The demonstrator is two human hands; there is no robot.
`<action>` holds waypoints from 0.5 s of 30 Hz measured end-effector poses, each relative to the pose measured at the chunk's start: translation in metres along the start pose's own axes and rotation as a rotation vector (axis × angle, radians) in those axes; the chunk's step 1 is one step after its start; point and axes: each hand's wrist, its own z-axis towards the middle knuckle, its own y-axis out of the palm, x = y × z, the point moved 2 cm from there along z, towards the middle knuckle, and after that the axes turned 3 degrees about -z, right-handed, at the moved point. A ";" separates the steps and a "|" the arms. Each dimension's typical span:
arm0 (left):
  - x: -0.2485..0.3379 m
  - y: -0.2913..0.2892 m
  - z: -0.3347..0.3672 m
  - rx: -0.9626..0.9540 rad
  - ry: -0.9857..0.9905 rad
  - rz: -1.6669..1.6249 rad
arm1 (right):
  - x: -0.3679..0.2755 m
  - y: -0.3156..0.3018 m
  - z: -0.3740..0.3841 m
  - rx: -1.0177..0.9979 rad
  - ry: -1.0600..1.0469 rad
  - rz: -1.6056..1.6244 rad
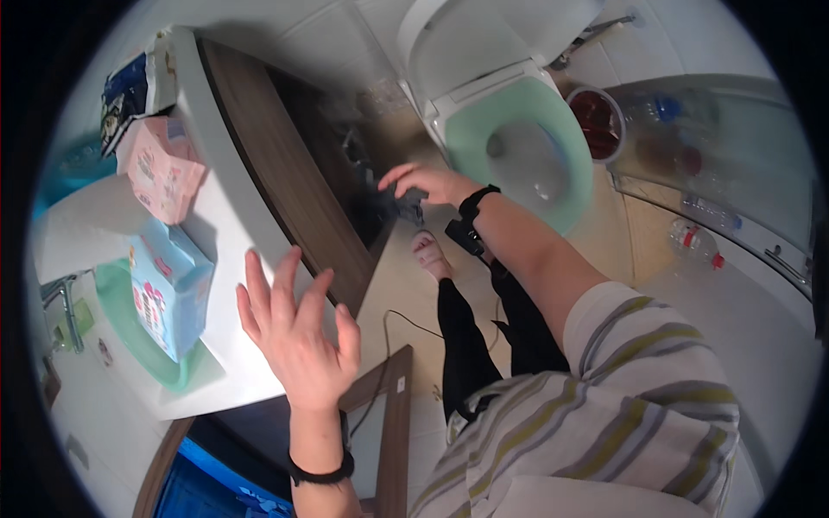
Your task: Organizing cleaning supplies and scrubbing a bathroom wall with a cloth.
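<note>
- Bathroom floor [393, 289], beige & smooth, is running btwn a wood-grain cabinet [281, 160], L of center, & a mint-green toilet seat [577, 155], upper center.
- R hand [423, 183], mid-frame, is hanging right at a dark, crumpled, soft-looking item [406, 205] beside the cabinet; fingers are showing a loose bend, but pinch vs. mere touch: can't tell.
- Progress: R hand is seemingly meeting the item; it isn't showing clear of the shadowy spot. What's left: can't say.
- L hand [306, 345], lower L of center, is hovering empty, fingers spread, by the glossy white countertop [231, 371].
- Soft pink pack [164, 168] & boxy pale-blue pack [173, 289], both w/ creased film, are sitting far L.
</note>
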 end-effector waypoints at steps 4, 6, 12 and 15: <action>0.000 -0.001 -0.003 -0.009 0.001 0.019 | 0.003 -0.014 -0.023 0.013 -0.504 0.139; 0.000 0.002 -0.003 -0.016 -0.006 0.025 | 0.009 -0.004 -0.016 -0.016 -0.062 0.854; 0.003 0.002 -0.004 -0.042 -0.011 0.045 | 0.030 0.018 0.038 -0.105 -0.037 1.030; 0.009 0.003 0.004 -0.065 0.008 0.049 | 0.074 0.014 0.088 0.157 0.052 -0.138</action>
